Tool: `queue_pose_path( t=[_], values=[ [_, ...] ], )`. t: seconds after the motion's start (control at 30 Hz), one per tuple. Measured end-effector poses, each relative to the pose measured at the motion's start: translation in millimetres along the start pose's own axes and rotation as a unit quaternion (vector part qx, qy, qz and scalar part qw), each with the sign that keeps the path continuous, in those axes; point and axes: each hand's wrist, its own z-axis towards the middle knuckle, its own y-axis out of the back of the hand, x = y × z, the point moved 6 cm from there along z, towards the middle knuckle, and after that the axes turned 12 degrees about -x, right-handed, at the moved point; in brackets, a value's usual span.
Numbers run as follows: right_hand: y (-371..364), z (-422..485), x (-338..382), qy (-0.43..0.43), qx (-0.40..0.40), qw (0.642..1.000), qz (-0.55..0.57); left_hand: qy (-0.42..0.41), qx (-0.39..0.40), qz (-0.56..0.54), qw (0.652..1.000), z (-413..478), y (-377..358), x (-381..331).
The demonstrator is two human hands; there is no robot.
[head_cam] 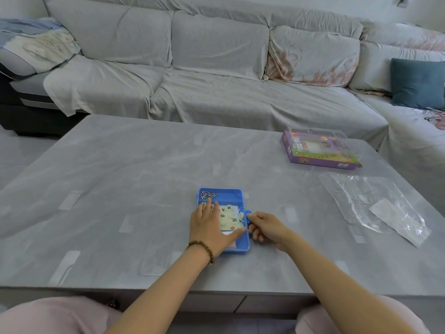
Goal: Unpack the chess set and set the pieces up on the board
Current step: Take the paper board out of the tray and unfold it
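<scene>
head view: small blue box (231,195) is sitting on the desk (120,177), near the front middle, directly before the person. pale round chess pieces (228,218) with printed characters are lying loose inside it, seemingly under a clear lid (not certain). a metal ring tangle (208,195) is lying in the box's far left corner. no board is showing anywhere.

left grip (207,229) is lying flat with fingers straight, pressing down across the box's left half and holding nothing. judgement: it is pinning the box so it is not sliding while the catch is being worked.

right grip (263,227) is curling at the box's right wall, thumb and forefinger pinching the blue latch (248,214). judgement: it is prying the latch to free the lid.

step: unpacking, barely starting; no piece is being set out yet.

outward: a clear plastic bag (375,206) is lying crumpled to the right, well apart. a purple box (317,150) is sitting beyond it, near the desk's far right edge. a covered sofa (216,68) is standing behind.
</scene>
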Motion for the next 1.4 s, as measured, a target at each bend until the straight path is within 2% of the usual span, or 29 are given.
queue_pose_path(
  t=[0.13,0.37,0.47,0.57,0.63,0.73,0.8,0.93,0.97,1.1,1.2,1.3,1.4],
  values=[
    [-4.3,-5.4,-1.4,-0.005,0.050,0.999,-0.002,0.014,0.102,0.063,0.993,-2.5,-9.5,-10.6],
    [-3.6,-7.1,-1.7,0.043,0.030,0.998,-0.032,0.000,0.092,0.063,0.994,0.2,-8.7,-8.8],
    [-5.5,-7.4,0.3,0.069,0.019,0.996,-0.044,0.001,0.062,0.020,0.998,-0.6,-3.6,-8.3],
    [-4.9,-6.8,0.1,0.073,0.005,0.997,-0.038,0.024,0.043,-0.111,0.993,7.3,7.4,-3.7],
    [-4.2,-4.4,0.8,0.090,-0.028,0.994,-0.063,0.048,0.077,-0.245,0.965,13.1,19.6,3.9],
    [-6.7,0.6,7.6,0.148,-0.089,0.975,-0.137,0.072,0.109,-0.428,0.894,16.4,49.4,23.0],
    [-12.3,1.1,11.0,0.157,-0.098,0.976,-0.118,0.081,0.100,-0.478,0.869,17.5,68.9,43.9],
    [-11.7,7.5,11.1,0.153,-0.155,0.973,-0.075,0.182,0.023,-0.573,0.799,25.1,91.2,94.9],
    [-10.6,9.5,11.4,0.154,-0.169,0.970,-0.078,0.192,-0.003,-0.557,0.808,26.0,94.7,107.1],
    [-7.9,13.9,17.0,0.156,-0.205,0.963,-0.081,0.212,-0.062,-0.413,0.883,23.6,91.9,144.0],
    [-9.8,15.8,24.6,0.158,-0.203,0.962,-0.091,0.222,-0.040,-0.298,0.928,21.6,73.7,151.1],
    [-12.2,9.6,37.0,0.206,-0.220,0.948,-0.101,0.205,-0.037,-0.242,0.948,17.8,62.3,140.2],
    [-19.8,0.6,45.2,0.264,-0.185,0.939,-0.117,0.156,-0.050,-0.148,0.975,18.8,57.1,120.8]
  ],
)
